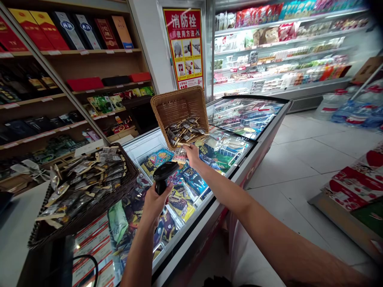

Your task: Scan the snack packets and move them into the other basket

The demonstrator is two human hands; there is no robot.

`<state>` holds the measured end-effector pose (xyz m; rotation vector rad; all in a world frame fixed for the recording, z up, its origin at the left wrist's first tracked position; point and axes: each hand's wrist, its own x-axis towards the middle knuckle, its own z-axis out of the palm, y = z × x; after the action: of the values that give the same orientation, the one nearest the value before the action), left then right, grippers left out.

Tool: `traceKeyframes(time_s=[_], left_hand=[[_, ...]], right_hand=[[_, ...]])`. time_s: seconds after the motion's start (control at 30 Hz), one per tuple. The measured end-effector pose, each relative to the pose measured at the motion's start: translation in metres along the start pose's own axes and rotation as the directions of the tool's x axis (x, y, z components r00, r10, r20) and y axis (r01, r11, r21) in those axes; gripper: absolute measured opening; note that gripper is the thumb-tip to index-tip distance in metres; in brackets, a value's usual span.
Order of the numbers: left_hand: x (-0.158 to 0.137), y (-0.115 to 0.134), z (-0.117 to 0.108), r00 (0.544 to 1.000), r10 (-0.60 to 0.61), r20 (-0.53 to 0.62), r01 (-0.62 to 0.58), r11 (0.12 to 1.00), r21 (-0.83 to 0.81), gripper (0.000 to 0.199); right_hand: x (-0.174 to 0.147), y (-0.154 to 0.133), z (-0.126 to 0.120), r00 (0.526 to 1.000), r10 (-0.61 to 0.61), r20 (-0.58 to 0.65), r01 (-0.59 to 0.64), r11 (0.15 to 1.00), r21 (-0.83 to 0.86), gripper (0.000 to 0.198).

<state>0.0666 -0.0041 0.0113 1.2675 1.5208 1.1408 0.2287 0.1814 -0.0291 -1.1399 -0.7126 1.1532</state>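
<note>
My left hand (155, 201) is wrapped round the handle of a black barcode scanner (165, 170), held above the glass of a chest freezer (191, 235). My right hand (191, 154) pinches a small snack packet (180, 154) with a printed label, close to the front rim of a tan wicker basket (179, 104). That basket stands tilted toward me on the freezer and has several small packets (187, 129) in it. At the left, a dark wicker basket (128, 175) is heaped with similar packets (89, 179) in clear and brown wrapping.
Shelves with boxes and bottles (89, 52) line the left wall. A red fire-hydrant poster (184, 48) hangs behind the tan basket. Refrigerated shelves (269, 56) run along the back right. Water jugs (332, 104) and stacked red cartons (353, 183) stand on the tiled floor at right.
</note>
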Motion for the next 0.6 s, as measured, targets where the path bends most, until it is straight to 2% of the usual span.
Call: traceKeyframes(time_s=[0.13, 0.37, 0.5, 0.6], left_hand=[[-0.001, 0.001, 0.000, 1.000, 0.009, -0.007, -0.009, 1.000, 0.014, 0.053], [0.004, -0.004, 0.000, 0.999, 0.018, -0.028, -0.017, 1.000, 0.015, 0.058], [0.004, -0.006, -0.001, 0.997, 0.062, -0.036, -0.061, 0.997, 0.039, 0.060], [0.004, -0.007, -0.001, 0.996, 0.079, -0.035, -0.077, 0.995, 0.059, 0.061]], right_hand=[[0.000, 0.001, -0.001, 1.000, 0.007, 0.016, -0.007, 1.000, 0.004, 0.037], [0.000, -0.004, 0.001, 0.999, 0.029, -0.031, -0.028, 0.999, 0.030, 0.035], [0.015, 0.006, 0.002, 0.991, 0.084, -0.103, -0.074, 0.992, 0.099, 0.020], [0.034, 0.008, 0.002, 0.979, 0.141, -0.145, -0.111, 0.975, 0.194, 0.015]])
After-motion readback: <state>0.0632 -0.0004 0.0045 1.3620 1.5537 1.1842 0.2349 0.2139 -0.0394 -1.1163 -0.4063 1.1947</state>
